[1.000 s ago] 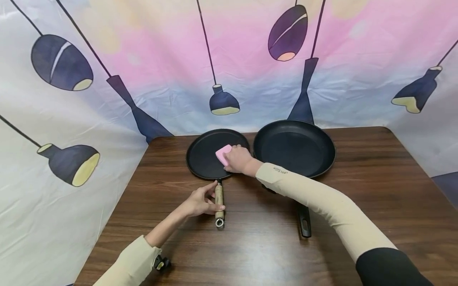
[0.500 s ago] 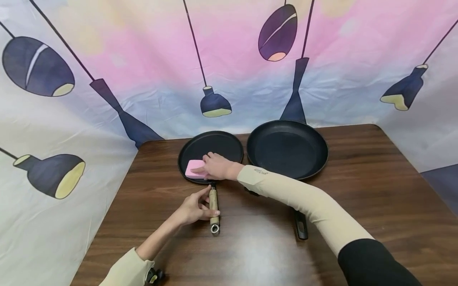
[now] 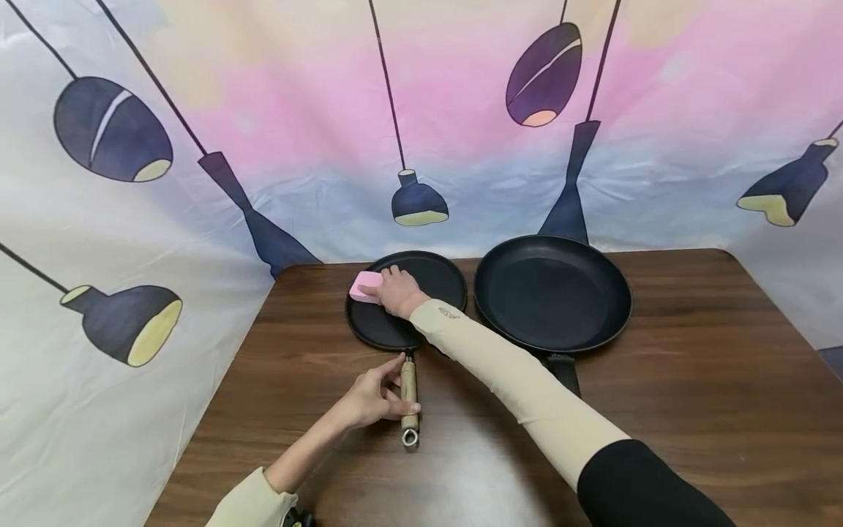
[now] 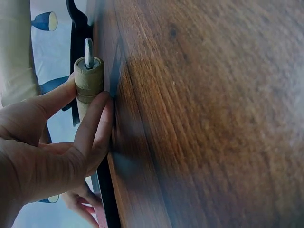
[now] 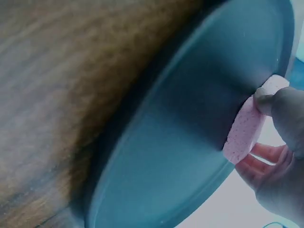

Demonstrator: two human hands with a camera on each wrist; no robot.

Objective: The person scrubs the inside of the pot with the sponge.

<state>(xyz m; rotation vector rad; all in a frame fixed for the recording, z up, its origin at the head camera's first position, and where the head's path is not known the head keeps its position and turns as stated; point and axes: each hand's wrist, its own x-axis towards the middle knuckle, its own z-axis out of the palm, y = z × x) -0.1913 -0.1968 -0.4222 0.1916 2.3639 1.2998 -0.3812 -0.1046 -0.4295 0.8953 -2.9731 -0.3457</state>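
Observation:
A flat black pan with a low rim lies at the back left of the table. Its wooden handle, ending in a metal ring, points toward me. My left hand grips that handle between thumb and fingers, as the left wrist view shows up close around the handle. Over the pan's left side, my right hand pinches a pink sponge against the surface near the rim. In the right wrist view the porous sponge stands on edge, thumb on one face and fingers on the other.
A larger, deeper black frying pan sits just right of the flat pan, its black handle partly hidden behind my right sleeve. The brown wooden table ends at a curtain printed with lamps.
My right hand has swept the sponge from the pan's right side to its lower left, then up to the left rim. The left hand keeps its hold on the handle.

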